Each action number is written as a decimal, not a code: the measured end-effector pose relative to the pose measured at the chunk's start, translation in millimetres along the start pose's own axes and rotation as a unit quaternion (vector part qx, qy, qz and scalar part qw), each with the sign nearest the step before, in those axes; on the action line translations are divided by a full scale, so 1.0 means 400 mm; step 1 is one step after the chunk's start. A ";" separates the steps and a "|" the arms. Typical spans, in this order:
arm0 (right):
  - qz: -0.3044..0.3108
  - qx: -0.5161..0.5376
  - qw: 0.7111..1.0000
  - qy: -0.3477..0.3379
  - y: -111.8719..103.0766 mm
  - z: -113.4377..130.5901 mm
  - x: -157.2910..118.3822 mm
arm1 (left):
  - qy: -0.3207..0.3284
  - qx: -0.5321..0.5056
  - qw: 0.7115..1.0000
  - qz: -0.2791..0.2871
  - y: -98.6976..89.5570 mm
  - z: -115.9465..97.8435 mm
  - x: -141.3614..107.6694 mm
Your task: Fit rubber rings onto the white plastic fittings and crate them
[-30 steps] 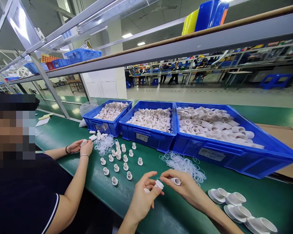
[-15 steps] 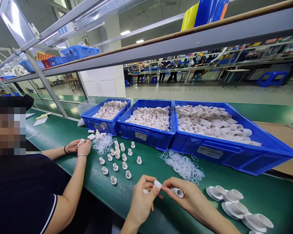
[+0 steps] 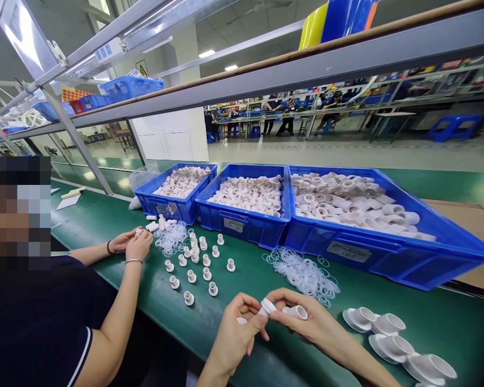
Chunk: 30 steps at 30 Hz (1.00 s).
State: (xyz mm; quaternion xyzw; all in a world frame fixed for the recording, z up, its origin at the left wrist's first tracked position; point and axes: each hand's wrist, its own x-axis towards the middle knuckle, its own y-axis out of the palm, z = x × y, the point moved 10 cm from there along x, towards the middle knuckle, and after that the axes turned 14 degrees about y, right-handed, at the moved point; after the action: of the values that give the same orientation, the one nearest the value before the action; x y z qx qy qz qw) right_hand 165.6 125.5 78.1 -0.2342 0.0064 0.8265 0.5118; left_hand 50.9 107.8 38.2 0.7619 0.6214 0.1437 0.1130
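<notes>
A flanged white piece [image 3: 268, 306] is held between two hands above the green table [image 3: 290, 360].
The piece is pinched between the thumb and fingers of the left hand [image 3: 239, 330]; a second white piece [image 3: 242, 321], partly hidden, seems to be tucked into the same hand. The flange is met by the pressed-together fingertips of the right hand [image 3: 308, 312], in whose curled grip a white tube [image 3: 298, 312] is also held. Beyond the hands, clear rings [image 3: 302, 274] are heaped just in front of three blue bins [image 3: 261, 231] filled with white parts. A flanged cluster [image 3: 395, 345] is set at the right, a scattered flanged group [image 3: 191, 276] at the left, near a co-worker's hands [image 3: 136, 246].
</notes>
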 end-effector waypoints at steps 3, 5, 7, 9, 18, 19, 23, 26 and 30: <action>0.029 0.039 0.999 0.011 0.005 -0.017 0.001 | -0.022 -0.057 0.998 0.014 0.021 0.017 -0.009; 0.051 0.056 0.997 0.012 0.009 -0.025 -0.002 | -0.041 -0.098 0.994 0.032 0.037 0.024 -0.018; 0.067 0.063 0.996 0.008 0.010 -0.032 -0.003 | -0.063 -0.105 0.991 0.059 0.043 0.018 -0.023; 0.053 0.060 0.997 0.014 -0.002 -0.049 0.002 | -0.070 -0.050 0.992 0.088 0.032 -0.011 -0.008; -0.110 0.171 0.979 0.031 -0.127 -0.193 0.041 | 0.082 0.677 0.716 0.147 -0.067 -0.245 0.321; -0.117 0.175 0.977 0.030 -0.137 -0.203 0.042 | 0.070 0.672 0.720 0.159 -0.096 -0.251 0.323; -0.129 0.160 0.978 0.037 -0.164 -0.230 0.041 | 0.040 0.652 0.731 0.199 -0.283 -0.307 0.230; -0.137 0.140 0.980 0.027 -0.176 -0.227 0.038 | 0.032 0.617 0.758 0.208 -0.346 -0.333 0.175; -0.173 0.051 0.983 -0.014 -0.157 -0.180 0.025 | 0.055 0.530 0.828 0.176 -0.140 -0.259 0.166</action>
State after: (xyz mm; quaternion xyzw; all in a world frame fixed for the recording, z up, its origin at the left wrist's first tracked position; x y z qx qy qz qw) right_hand 242.7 145.8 24.2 -0.1935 0.0010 0.7273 0.6585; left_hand -25.2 183.4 120.6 0.7922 0.4624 -0.1478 -0.3697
